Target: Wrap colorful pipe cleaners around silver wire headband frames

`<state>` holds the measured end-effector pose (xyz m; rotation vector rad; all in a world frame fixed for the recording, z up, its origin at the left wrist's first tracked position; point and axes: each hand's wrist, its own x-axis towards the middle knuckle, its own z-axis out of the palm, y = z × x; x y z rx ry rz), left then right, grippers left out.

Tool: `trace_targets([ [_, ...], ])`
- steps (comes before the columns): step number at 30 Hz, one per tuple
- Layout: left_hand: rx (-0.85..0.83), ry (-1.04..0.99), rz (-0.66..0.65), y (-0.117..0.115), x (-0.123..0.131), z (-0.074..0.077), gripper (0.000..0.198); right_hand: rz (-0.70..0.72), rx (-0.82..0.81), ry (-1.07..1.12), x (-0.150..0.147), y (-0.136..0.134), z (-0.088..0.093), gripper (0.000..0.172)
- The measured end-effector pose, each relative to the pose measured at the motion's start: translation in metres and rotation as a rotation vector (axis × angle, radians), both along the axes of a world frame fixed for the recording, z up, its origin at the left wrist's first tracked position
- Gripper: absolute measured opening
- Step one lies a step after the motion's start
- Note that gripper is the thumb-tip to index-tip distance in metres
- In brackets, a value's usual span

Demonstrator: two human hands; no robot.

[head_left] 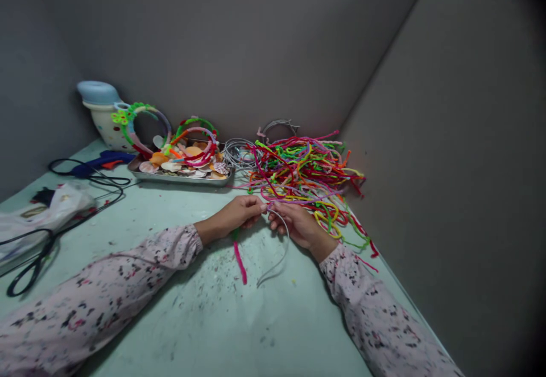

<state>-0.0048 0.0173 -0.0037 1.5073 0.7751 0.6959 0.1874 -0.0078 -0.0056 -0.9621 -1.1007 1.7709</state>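
My left hand (pixel 239 213) is closed, pinching the top of a thin grey headband (pixel 279 252) together with a pink pipe cleaner (pixel 239 260) that trails down onto the pale green table (pixel 205 320). A bit of green pipe cleaner shows under its fingers. My right hand (pixel 296 223) is closed on the same headband right beside it, fingertips almost touching the left hand. Both hands are at the near edge of a big heap of coloured pipe cleaners (pixel 307 172).
A metal tray (pixel 179 177) with shells and wrapped headbands (pixel 140 127) stands at the back left, with bare grey headbands (pixel 236 155) beside it. A blue glue gun (pixel 100 162) with black cord, a plastic bag (pixel 42 212), black scissors (pixel 29 266) and a spotted pot (pixel 102 110) are left. Grey walls enclose the corner.
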Motion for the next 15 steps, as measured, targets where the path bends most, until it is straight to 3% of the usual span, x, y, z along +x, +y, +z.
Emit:
trace_targets([
  [15,0.006,0.115,-0.045,-0.002,0.002,0.006,0.035,-0.194,0.090,-0.108,-0.014,-0.002,-0.003,0.029],
])
